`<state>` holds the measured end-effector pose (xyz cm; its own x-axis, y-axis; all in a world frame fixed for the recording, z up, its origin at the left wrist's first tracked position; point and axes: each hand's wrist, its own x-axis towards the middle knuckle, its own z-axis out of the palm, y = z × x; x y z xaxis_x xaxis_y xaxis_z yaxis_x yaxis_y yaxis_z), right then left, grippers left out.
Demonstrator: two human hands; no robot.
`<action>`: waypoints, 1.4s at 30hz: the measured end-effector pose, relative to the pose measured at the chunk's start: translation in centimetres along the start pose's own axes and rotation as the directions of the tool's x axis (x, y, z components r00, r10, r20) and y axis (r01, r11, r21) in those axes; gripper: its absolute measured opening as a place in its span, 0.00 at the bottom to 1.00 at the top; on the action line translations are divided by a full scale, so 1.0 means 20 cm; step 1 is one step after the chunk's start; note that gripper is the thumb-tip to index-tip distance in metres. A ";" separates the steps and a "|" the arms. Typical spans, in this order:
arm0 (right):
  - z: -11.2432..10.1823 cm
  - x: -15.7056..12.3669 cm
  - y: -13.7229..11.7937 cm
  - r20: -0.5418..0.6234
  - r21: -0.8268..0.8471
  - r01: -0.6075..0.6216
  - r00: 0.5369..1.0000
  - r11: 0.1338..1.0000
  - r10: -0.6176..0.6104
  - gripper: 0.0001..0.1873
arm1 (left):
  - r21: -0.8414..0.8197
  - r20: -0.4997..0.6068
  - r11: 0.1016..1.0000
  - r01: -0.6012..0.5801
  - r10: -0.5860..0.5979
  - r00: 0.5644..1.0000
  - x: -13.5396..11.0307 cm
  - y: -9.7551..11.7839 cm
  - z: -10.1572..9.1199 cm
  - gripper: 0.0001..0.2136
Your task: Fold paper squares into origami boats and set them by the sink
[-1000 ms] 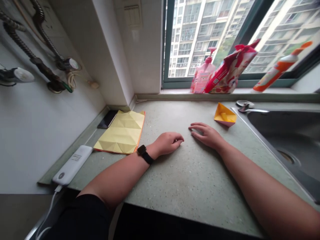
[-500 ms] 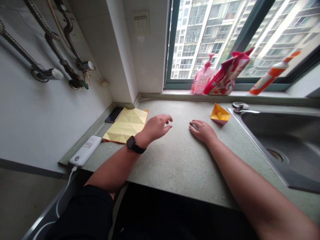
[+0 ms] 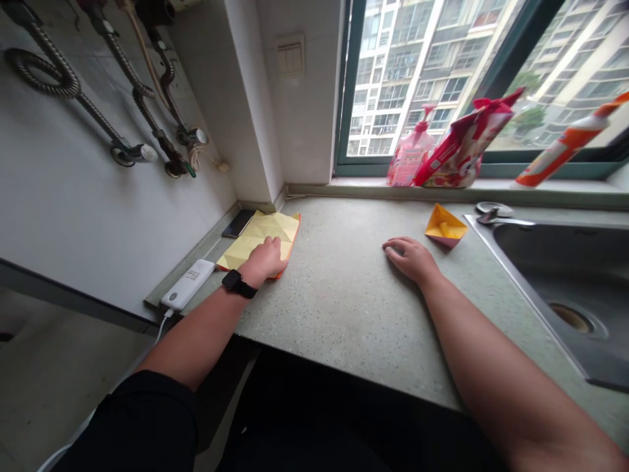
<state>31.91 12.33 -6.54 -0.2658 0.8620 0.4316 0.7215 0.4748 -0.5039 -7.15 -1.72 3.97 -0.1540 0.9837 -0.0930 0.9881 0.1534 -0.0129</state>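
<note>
My left hand (image 3: 266, 257), with a black watch on its wrist, is over the near right part of a creased sheet of paper (image 3: 279, 224). The sheet is pale yellow on top, with an orange edge showing. The fingers of this hand are curled at the sheet's right edge, thumb close to the rim. On the counter lies my right hand (image 3: 409, 257), palm down, its fingers loosely stretched and holding nothing. Beyond it, to the right, stands a folded orange paper piece (image 3: 446, 226), open at the top and pinkish on the outside, apart from the hand.
A dark phone (image 3: 238, 223) and a white power bank (image 3: 188, 284) with a cable lie left on the counter (image 3: 339, 295). At right is a steel sink (image 3: 533, 314) with a tap (image 3: 504, 219). A pump bottle (image 3: 409, 157), a red bag (image 3: 464, 147) and an orange-white bottle (image 3: 565, 147) line the windowsill.
My left hand has moved left, from above bare counter onto the creased paper. My right hand stays resting on the counter. The view has shifted slightly left.
</note>
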 end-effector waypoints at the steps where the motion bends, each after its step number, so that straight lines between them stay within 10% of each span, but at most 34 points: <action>1: 0.00 0.00 0.01 -0.005 0.017 -0.002 1.000 1.000 0.002 0.13 | 0.000 0.007 1.000 0.006 -0.006 1.000 0.00 0.00 0.01 0.22; 21: -0.01 0.00 0.02 0.070 0.100 0.004 0.997 0.995 -0.011 0.12 | 0.155 0.103 0.980 0.123 -0.140 0.985 0.05 0.06 -0.07 0.11; 32: -0.01 0.01 -0.03 0.075 0.090 -0.028 0.997 0.996 0.021 0.11 | 0.203 -0.184 0.966 0.161 -0.124 0.975 -0.08 0.12 -0.53 0.14; 37: -0.03 -0.01 -0.11 0.120 0.253 -0.060 0.992 0.966 0.030 0.20 | 0.202 -0.248 0.979 0.006 0.046 0.968 -0.18 0.35 -0.56 0.16; 42: -0.04 -0.03 -0.19 0.116 0.539 -0.146 0.988 0.829 0.098 0.38 | 0.195 -0.050 0.910 -0.367 0.382 0.923 -0.25 0.65 -0.34 0.16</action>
<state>29.90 9.90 -4.34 -0.2660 0.9192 0.2902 0.2922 0.3638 -0.8844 6.40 -4.00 11.02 0.2357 0.9710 -0.0413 0.9556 -0.2392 -0.1718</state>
